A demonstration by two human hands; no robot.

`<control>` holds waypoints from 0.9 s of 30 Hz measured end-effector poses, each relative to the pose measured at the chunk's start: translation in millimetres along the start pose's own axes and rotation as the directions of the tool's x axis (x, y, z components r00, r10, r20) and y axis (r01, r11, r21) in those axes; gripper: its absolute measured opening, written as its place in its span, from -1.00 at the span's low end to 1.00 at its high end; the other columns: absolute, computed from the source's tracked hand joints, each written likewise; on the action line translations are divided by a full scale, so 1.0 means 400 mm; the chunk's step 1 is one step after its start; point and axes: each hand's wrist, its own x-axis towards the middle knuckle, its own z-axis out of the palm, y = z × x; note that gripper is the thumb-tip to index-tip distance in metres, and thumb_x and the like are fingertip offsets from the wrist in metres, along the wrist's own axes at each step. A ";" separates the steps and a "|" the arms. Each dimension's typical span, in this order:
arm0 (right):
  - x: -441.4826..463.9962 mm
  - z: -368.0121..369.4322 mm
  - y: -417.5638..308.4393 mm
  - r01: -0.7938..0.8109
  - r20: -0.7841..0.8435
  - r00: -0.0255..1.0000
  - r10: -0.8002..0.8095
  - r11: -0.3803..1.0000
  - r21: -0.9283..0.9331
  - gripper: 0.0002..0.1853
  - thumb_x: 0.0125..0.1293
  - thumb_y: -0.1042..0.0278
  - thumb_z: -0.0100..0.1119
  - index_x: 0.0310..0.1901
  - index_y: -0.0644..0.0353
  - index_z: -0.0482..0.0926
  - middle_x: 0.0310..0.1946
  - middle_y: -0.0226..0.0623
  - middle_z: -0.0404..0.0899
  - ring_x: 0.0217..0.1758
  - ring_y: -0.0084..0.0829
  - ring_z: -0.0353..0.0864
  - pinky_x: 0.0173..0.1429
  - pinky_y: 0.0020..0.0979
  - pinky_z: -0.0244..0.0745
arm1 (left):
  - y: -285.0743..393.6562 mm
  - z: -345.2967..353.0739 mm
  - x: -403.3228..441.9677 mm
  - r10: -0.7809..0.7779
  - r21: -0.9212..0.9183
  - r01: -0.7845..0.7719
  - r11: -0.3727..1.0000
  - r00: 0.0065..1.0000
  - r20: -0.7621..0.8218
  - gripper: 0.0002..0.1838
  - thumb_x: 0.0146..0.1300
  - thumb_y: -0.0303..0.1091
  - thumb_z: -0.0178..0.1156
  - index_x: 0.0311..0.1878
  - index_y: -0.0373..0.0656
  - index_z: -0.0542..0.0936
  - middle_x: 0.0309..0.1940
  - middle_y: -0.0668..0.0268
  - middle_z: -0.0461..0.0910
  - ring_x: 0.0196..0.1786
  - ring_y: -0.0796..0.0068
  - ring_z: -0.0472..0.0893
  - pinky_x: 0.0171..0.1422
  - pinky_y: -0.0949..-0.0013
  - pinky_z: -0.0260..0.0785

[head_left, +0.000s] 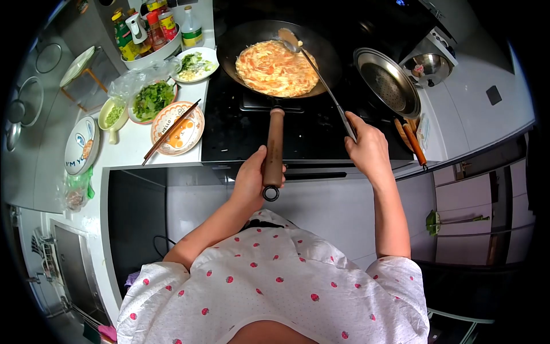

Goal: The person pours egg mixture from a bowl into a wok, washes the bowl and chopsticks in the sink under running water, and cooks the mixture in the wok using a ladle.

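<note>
A dark wok [325, 63] stands on the black stove, with a flat yellow-orange egg mixture [269, 71] spread across its bottom. My left hand [250, 176] is wrapped round the wok's brown wooden handle [276, 135], thumb along its left side and fingertips showing on the right. In my right hand [368, 143] is the long metal shaft of a ladle [326, 86]. The ladle's rounded head is at the far edge of the egg, touching or just over it; I cannot tell which.
Left of the stove are a patterned bowl [189, 137] with chopsticks across it, a plate of green leaves [153, 100], a plate of chopped scallion [197, 64] and several sauce bottles [154, 34]. A steel steamer tray [389, 86] lies right of the wok.
</note>
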 end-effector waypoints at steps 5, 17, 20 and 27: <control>0.002 0.020 -0.020 0.049 -0.011 0.999 -0.052 0.987 -0.156 -0.52 -0.09 0.58 0.19 -0.02 0.12 0.49 -0.40 -0.11 0.54 -0.33 -0.09 0.56 -0.25 -0.21 0.45 | 0.000 -0.011 -0.002 -0.004 0.005 0.004 1.000 1.000 0.031 -0.57 0.39 -0.04 -0.24 -0.03 -0.24 0.38 -0.45 0.22 0.50 -0.50 0.46 0.51 -0.40 0.42 0.44; -0.008 0.066 -0.068 0.044 -0.073 0.995 -0.061 0.976 -0.214 -0.56 -0.12 0.52 0.28 -0.11 0.17 0.47 -0.37 -0.08 0.48 -0.39 -0.09 0.57 -0.37 -0.22 0.51 | 0.005 -0.028 -0.021 -0.027 0.076 0.022 0.997 0.997 0.070 -0.59 0.39 -0.06 -0.22 -0.13 -0.27 0.36 -0.44 0.19 0.49 -0.49 0.43 0.52 -0.39 0.42 0.42; -0.018 0.075 -0.078 0.005 -0.035 0.999 -0.013 0.980 -0.200 -0.54 -0.09 0.50 0.27 -0.05 0.17 0.47 -0.35 -0.10 0.49 -0.37 -0.08 0.57 -0.33 -0.22 0.51 | 0.009 -0.028 -0.027 -0.034 0.077 0.028 0.997 0.997 0.074 -0.60 0.39 -0.06 -0.21 -0.14 -0.27 0.36 -0.43 0.19 0.49 -0.49 0.44 0.51 -0.39 0.42 0.41; -0.023 0.066 -0.080 -0.149 0.046 0.988 0.146 0.987 0.055 -0.59 0.07 0.46 0.16 0.01 0.22 0.45 -0.43 -0.03 0.56 -0.32 -0.05 0.57 -0.22 -0.15 0.48 | 0.001 -0.046 -0.033 -0.059 0.096 0.052 0.994 0.995 0.074 -0.60 0.39 -0.06 -0.20 -0.11 -0.25 0.38 -0.43 0.26 0.48 -0.46 0.48 0.51 -0.39 0.41 0.42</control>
